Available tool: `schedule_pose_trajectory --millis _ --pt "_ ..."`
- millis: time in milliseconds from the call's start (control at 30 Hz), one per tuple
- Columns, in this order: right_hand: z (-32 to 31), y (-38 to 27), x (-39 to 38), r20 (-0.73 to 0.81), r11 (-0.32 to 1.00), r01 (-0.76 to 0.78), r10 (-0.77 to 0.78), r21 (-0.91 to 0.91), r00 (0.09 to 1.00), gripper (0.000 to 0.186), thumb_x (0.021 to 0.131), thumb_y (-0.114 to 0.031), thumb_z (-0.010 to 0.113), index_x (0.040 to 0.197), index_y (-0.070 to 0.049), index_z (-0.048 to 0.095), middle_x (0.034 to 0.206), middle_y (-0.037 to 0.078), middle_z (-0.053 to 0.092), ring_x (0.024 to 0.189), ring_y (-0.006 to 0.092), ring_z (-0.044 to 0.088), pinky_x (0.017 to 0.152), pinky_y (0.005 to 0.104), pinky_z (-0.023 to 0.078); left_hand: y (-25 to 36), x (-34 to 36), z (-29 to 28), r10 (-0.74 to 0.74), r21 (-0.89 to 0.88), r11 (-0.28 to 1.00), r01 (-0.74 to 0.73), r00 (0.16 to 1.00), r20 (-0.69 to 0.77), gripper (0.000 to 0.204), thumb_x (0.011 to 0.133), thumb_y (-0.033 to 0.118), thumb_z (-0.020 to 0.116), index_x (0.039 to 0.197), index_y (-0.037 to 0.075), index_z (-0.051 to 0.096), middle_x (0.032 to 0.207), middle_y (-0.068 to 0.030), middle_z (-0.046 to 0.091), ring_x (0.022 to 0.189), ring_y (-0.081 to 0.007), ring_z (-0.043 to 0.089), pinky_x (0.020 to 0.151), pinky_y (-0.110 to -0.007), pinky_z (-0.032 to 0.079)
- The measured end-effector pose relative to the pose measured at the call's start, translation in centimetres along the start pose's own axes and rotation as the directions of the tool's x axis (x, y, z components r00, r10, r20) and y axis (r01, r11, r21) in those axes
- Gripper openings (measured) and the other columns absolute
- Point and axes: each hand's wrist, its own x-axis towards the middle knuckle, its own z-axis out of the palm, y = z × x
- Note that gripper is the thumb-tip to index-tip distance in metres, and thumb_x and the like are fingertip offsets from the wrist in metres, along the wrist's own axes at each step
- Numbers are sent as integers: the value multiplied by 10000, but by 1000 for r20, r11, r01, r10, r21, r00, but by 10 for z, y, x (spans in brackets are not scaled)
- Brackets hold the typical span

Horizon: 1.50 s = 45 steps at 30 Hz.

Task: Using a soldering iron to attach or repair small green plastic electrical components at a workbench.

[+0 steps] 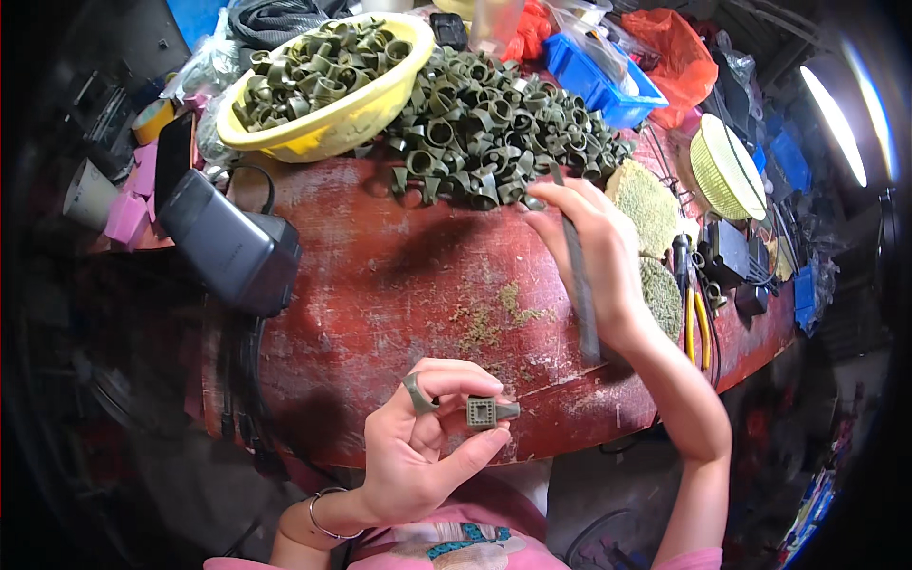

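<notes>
Head view: left hand (404,465) pinches ring (481,412) near table edge (560,439), right hand (608,256) grips file (586,332), free tabletop (380,294) between

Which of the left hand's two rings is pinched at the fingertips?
The square-faced ring, pinched in the left hand; the other ring encircles a finger.

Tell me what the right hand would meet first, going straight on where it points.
Most likely the pile of green rings: its near edge lies just ahead of the right hand, though depth leaves any gap unclear.
</notes>
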Motion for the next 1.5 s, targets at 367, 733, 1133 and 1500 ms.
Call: schedule_pose_trajectory --millis 367,733,1133,1500 --pt "32 8 17 198 941 127 -66 -313 978 141 698 -69 624 823 -29 573 807 120 457 814 283 472 660 363 424 -3 1 -11 -294 -267 931 248 944 -149 261 804 -11 572 1058 -22 512 866 -87 592 632 -64 500 595 -186 421" --pt "-40 -39 -16 455 972 69 -168 227 875 91 747 -72 590 807 -21 544 757 116 443 710 287 461 622 372 385 -9 11 1 -181 -2 982 188 944 -277 439 788 -52 580 1208 11 471 1040 -57 547 796 -79 518 712 -201 443" --pt "-69 -61 -65 356 854 -200 18 481 934 186 681 -28 658 861 -18 615 704 96 516 592 205 505 528 284 405 -8 8 4 -295 147 945 292 955 4 418 697 33 724 1069 37 533 864 22 557 694 -9 484 599 -155 407" --pt "-63 -86 -127 73 651 -381 449 657 891 359 890 -393 448 877 -37 481 485 120 585 363 140 540 327 212 394 -7 11 18 -412 -373 842 389 911 19 218 733 44 674 818 22 474 962 -185 485 657 -166 573 390 -155 406"
